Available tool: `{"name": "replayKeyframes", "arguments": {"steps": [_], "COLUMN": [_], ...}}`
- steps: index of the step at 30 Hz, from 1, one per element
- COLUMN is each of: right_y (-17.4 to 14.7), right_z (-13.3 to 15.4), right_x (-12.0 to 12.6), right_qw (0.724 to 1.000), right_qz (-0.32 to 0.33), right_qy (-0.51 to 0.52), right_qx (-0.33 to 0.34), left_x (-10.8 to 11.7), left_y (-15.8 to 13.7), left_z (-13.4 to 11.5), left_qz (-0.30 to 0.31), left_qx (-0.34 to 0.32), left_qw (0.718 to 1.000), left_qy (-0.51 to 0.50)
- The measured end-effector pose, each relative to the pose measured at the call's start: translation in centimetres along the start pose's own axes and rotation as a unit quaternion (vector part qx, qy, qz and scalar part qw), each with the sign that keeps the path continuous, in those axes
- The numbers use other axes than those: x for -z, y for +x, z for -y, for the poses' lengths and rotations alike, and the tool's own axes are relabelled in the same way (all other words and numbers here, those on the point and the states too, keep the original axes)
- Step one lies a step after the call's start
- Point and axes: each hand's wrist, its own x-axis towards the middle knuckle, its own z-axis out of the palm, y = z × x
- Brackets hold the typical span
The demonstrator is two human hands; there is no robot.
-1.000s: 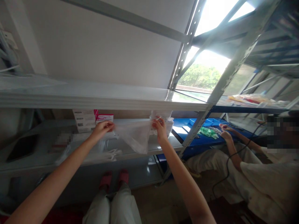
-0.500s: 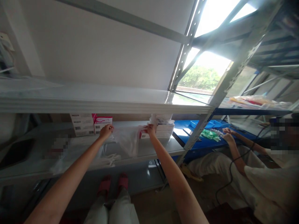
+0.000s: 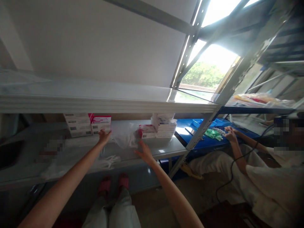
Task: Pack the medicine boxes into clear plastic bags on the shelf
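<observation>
A clear plastic bag lies crumpled on the grey lower shelf, between my two hands. My left hand is in front of a pink-and-white box, its thumb and fingers apart; whether it touches the box I cannot tell. Just right of the bag, my right hand hovers over the shelf front with fingers spread and nothing in them. Behind it lies another pink-and-white box, beside a stack of white boxes.
More white boxes are stacked at the left. White plastic strips lie along the shelf edge. An upper shelf crosses above my hands, ending at a metal post. To the right, a co-worker handles small items by a green bag on a blue table.
The bag stretched between my hands has dropped onto the shelf. My right hand has let go, moved left and down, and spread its fingers. My left hand has lowered slightly and loosened.
</observation>
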Motion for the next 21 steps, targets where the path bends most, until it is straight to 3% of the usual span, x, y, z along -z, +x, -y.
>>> {"name": "replayKeyframes", "arguments": {"steps": [3, 5, 7, 9, 12, 16, 21], "right_y": [0.9, 1.3, 1.7, 2.1, 2.8, 2.7, 1.1], "right_z": [1.0, 1.8, 2.7, 3.5, 4.4, 5.4, 5.8], "right_x": [-0.4, -0.9, -1.4, -1.8, -2.0, -2.0, -1.8], "right_qw": [1.0, 0.998, 0.996, 0.996, 0.997, 0.997, 0.995], "right_qz": [-0.006, -0.024, -0.045, -0.061, -0.067, -0.047, -0.048], "right_qy": [-0.028, -0.062, -0.077, -0.062, -0.019, 0.024, 0.044], "right_qx": [0.011, 0.016, 0.023, 0.032, 0.043, 0.048, 0.07], "left_x": [-0.2, -0.4, -0.6, -0.8, -1.2, -1.8, -2.1], "left_y": [-3.2, -5.4, -7.1, -7.8, -7.2, -5.1, -3.7], "left_z": [0.4, 0.7, 0.9, 0.6, -0.3, -1.2, -0.7], "left_qz": [-0.053, -0.02, 0.036, 0.066, 0.084, 0.151, 0.195], "left_qx": [-0.115, -0.195, -0.223, -0.209, -0.133, -0.022, 0.016], "left_qw": [0.989, 0.972, 0.956, 0.951, 0.964, 0.983, 0.981], "left_qy": [0.073, 0.132, 0.185, 0.22, 0.214, 0.101, 0.007]}}
